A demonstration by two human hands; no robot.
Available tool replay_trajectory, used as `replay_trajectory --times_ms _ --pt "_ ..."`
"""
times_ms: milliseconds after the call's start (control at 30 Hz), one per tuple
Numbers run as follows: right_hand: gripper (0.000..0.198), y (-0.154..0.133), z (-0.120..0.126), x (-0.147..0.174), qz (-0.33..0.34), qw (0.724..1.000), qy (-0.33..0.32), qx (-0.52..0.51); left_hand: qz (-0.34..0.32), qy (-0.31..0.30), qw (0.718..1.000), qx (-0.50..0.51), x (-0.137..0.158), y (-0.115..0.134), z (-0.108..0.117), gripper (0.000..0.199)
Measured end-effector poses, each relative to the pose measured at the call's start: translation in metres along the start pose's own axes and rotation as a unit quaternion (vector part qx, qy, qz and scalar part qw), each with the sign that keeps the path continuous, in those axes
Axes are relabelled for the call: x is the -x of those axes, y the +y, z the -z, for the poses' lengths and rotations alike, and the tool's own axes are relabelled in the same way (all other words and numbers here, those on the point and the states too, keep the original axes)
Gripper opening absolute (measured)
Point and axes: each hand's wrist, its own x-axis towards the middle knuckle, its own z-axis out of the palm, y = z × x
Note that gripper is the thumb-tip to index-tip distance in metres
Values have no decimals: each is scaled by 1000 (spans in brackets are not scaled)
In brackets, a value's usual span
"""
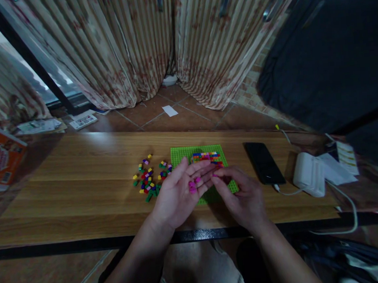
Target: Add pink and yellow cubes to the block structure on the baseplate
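Note:
My left hand (178,193) is turned palm up over the near side of the green baseplate (180,153), its fingers stretched toward the right. Small pink building bricks (192,187) rest in that palm. Just to the right, my right hand (240,189) pinches a pink brick (214,175) between thumb and forefinger, at the left fingertips. Beyond the fingers, a multicoloured block of bricks (214,154) stands on the baseplate, partly hidden by my hands. Left of them lies a loose scatter of coloured bricks (148,179) on the wooden table (82,187).
A black phone (264,163) with a cable plugged in lies right of the baseplate. Farther right are a white power adapter (308,175) and papers (336,168). An orange box (2,156) stands at the far left. Curtains (120,47) hang behind the table.

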Motion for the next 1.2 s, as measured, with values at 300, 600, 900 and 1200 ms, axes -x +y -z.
replay_trajectory --times_ms 300,600,900,1200 --pt "15 29 22 -5 -194 963 105 -156 -44 42 998 -17 2 17 5 44" --pt "20 36 16 -3 -257 950 57 -169 -42 59 997 -23 2 16 3 45" --pt "22 46 7 -4 -340 893 72 -286 -42 51 998 -22 2 17 5 42" --pt "22 41 4 -7 -369 859 85 -345 -35 60 997 -18 1 16 4 44"
